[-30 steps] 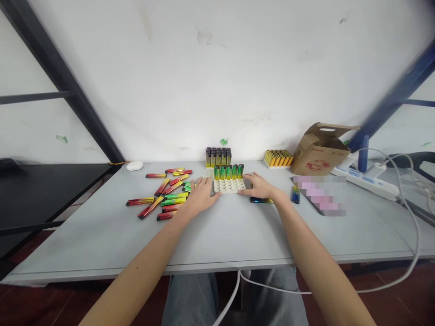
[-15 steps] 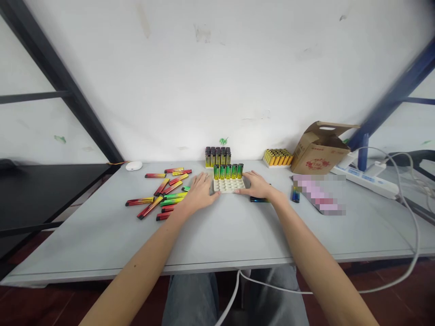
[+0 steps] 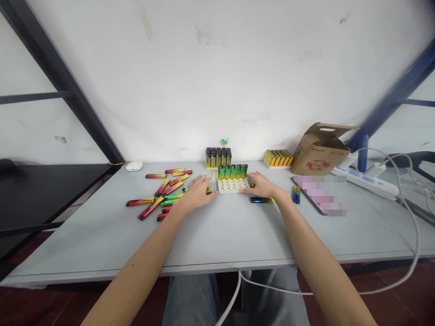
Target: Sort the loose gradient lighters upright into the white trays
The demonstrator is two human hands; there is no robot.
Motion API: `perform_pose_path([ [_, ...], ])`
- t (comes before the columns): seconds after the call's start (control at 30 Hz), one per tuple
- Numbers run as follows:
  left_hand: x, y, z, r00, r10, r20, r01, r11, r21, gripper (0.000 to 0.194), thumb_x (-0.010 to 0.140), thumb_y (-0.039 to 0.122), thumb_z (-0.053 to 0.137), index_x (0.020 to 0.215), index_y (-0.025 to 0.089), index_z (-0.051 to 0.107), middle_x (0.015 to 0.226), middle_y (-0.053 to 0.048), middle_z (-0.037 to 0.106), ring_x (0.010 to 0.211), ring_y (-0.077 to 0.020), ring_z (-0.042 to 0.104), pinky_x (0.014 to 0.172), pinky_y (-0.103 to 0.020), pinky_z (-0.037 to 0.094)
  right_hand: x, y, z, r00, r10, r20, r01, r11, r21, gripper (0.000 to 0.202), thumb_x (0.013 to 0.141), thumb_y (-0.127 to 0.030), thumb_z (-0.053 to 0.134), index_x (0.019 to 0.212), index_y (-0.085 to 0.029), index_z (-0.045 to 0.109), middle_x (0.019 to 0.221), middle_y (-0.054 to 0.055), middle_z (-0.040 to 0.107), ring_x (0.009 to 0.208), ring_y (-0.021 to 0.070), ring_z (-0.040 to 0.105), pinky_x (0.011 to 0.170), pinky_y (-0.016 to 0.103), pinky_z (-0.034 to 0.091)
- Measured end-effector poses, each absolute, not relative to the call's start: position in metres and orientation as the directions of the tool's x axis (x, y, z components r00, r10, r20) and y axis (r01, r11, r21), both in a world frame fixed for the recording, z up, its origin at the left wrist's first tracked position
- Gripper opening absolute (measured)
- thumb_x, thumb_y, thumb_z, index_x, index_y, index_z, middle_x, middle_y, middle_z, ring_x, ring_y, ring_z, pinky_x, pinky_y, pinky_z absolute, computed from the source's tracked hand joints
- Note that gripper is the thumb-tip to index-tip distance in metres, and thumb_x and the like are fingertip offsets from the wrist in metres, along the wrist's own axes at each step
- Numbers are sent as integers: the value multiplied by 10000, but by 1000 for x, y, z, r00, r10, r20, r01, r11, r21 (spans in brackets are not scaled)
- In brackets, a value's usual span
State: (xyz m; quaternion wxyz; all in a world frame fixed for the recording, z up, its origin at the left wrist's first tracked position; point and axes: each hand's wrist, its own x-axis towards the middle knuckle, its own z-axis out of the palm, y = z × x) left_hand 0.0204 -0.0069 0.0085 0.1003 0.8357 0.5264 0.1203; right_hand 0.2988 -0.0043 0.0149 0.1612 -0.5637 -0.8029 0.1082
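Note:
A white tray (image 3: pixel 234 186) with rows of holes stands on the table between my hands. Its back row holds several green-and-yellow lighters (image 3: pixel 233 172) upright; the rows nearer me show bare holes. My right hand (image 3: pixel 261 184) grips the tray's right end, thumb at the front corner and fingers behind. Left of the tray, my left hand (image 3: pixel 199 194) rests open with fingers spread, its thumb tip close to the front left corner. A lighter partly shows beside that hand. Near my right wrist lies a blue lighter (image 3: pixel 262 199), partly covered.
Loose red, yellow and green lighters (image 3: pixel 156 201) lie scattered at left, near a white case (image 3: pixel 134 166). Filled lighter trays, dark-topped (image 3: pixel 218 157) and yellow (image 3: pixel 278 157), stand by the wall. At right are a cardboard box (image 3: pixel 317 154), power strip (image 3: pixel 369 181), blue lighters (image 3: pixel 296 194) and a blurred phone-like slab (image 3: pixel 316 194).
The tray with its upright lighters has slid slightly to the right. My right hand has moved right with it, uncovering more of the blue lighter, while a gap shows beside my left fingers.

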Motion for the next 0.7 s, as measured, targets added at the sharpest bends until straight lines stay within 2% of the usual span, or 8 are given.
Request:
perform_pose_path([
  [0.13, 22, -8, 7, 391, 914, 108, 885, -405, 230, 557, 888, 478, 464, 1308, 113, 487, 1499, -213, 372, 1427, -380, 260, 1138, -519, 220, 301, -6, 18, -322, 942, 99, 868, 335, -366, 659, 746, -619, 635, 1175, -124, 570, 1122, 155, 626, 1115, 318, 516, 908, 389, 452],
  [0.23, 26, -11, 4, 427, 898, 108, 875, -441, 200, 473, 934, 400, 389, 1284, 102, 505, 1512, -213, 347, 1432, -351, 262, 1141, -486, 244, 296, -8, 18, -317, 942, 106, 864, 334, -377, 639, 757, -603, 638, 1180, -131, 567, 1122, 157, 619, 1129, 319, 517, 901, 378, 455],
  [0.33, 30, -13, 3, 463, 882, 86, 862, -471, 188, 470, 958, 341, 331, 1331, 87, 462, 1541, -211, 291, 1452, -326, 223, 1153, -452, 235, 288, -8, 15, -316, 940, 129, 854, 341, -392, 662, 786, -584, 623, 1274, -150, 516, 1151, 163, 606, 1145, 318, 512, 917, 382, 445],
  [0.4, 30, -12, 3, 452, 887, 93, 870, -462, 173, 486, 955, 355, 344, 1358, 96, 430, 1546, -207, 281, 1453, -331, 216, 1157, -477, 211, 283, -8, 12, -323, 937, 135, 852, 350, -390, 670, 804, -583, 607, 1311, -163, 485, 1138, 161, 612, 1132, 321, 518, 907, 390, 446],
  [0.47, 30, -12, 4, 408, 905, 124, 893, -423, 154, 500, 938, 401, 387, 1338, 107, 442, 1517, -214, 330, 1441, -349, 233, 1149, -522, 191, 281, -8, 10, -327, 936, 135, 852, 353, -386, 675, 811, -592, 597, 1325, -174, 469, 1130, 157, 613, 1119, 323, 522, 893, 394, 448],
  [0.6, 27, -10, 8, 324, 936, 137, 928, -343, 147, 524, 890, 508, 459, 1246, 127, 510, 1356, -208, 523, 1391, -390, 297, 1114, -583, 188, 280, -8, 10, -316, 941, 117, 857, 336, -391, 691, 809, -611, 590, 1338, -186, 458, 1172, 163, 581, 1128, 320, 518, 896, 392, 443],
  [0.7, 26, -10, 10, 326, 936, 129, 921, -346, 179, 500, 884, 505, 483, 1255, 170, 513, 1325, -167, 567, 1372, -388, 326, 1103, -613, 169, 281, -9, 11, -309, 946, 100, 855, 322, -407, 687, 812, -611, 584, 1341, -191, 455, 1207, 166, 564, 1154, 323, 505, 912, 395, 435],
])
